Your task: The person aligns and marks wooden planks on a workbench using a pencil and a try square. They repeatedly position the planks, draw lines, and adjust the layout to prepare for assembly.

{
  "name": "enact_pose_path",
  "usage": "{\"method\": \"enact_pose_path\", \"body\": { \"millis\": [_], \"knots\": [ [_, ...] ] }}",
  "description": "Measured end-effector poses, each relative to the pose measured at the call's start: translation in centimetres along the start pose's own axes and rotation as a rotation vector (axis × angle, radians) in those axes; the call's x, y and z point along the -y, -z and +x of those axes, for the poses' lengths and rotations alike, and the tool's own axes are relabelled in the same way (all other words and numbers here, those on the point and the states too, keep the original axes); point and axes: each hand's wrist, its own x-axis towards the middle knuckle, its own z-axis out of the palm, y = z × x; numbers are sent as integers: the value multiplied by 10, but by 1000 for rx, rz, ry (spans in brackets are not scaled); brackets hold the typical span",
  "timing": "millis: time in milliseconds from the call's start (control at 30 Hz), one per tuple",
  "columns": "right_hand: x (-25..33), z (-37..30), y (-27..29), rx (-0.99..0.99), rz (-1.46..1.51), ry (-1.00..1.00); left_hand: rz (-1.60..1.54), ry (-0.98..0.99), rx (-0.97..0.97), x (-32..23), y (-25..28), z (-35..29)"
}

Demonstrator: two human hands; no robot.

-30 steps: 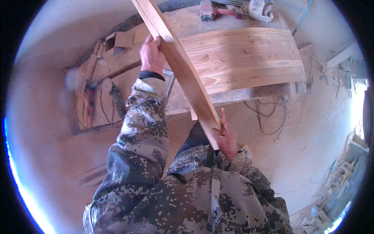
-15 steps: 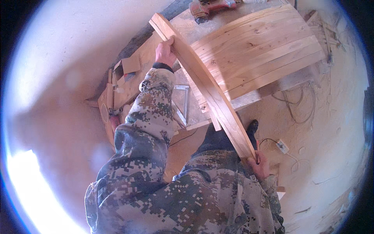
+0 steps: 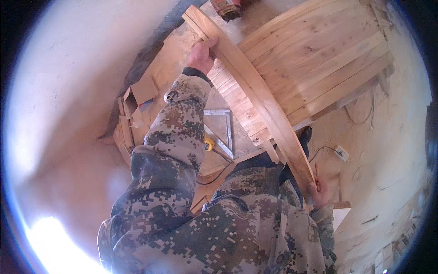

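A long wooden board (image 3: pixel 262 93) slants across the middle, from upper left down to the lower right. My left hand (image 3: pixel 201 57) is closed around its edge near the far end. At the near end, my right hand (image 3: pixel 320 192) grips the board; a thin reddish stick, perhaps a pencil, pokes up by its fingers. The board crosses over a panel of planks (image 3: pixel 315 61) laid side by side, whose ends show on its left. Whether board and panel touch, I cannot tell. A short wood strip (image 3: pixel 270 150) juts from under the board.
Left of the panel, a metal triangle square (image 3: pixel 229 132) and yellow tape measure (image 3: pixel 209 144) lie on the worktop. Beyond my left forearm is an open cardboard box (image 3: pixel 143 90). A red power tool (image 3: pixel 226 8) sits at the far edge. A corded socket block (image 3: pixel 341 153) lies on the floor.
Both hands and the board have shifted slightly right in the picture. The panel's plank ends now show more on the board's left. The yellow tape measure has come into sight.
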Motion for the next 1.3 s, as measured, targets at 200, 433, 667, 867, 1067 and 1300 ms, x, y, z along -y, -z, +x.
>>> {"method": "enact_pose_path", "body": {
  "millis": [200,433,667,867,1067,1300],
  "knots": [
    [-9,-2,-8,-38,210,46,33,-28,60,0,-4,4],
    [4,-3,-12,-73,232,90,73,-21,86,-2,-10,2],
    [4,-3,-4,-136,-7,119,45,-10,74,-5,-14,-4],
    [21,-8,3,-144,-54,49,22,58,67,-8,-16,-4],
    [42,-25,14,-67,81,-18,194,273,143,-27,-11,0],
    [48,-33,20,-101,224,-50,93,122,118,-28,-18,1]
  ]
}}
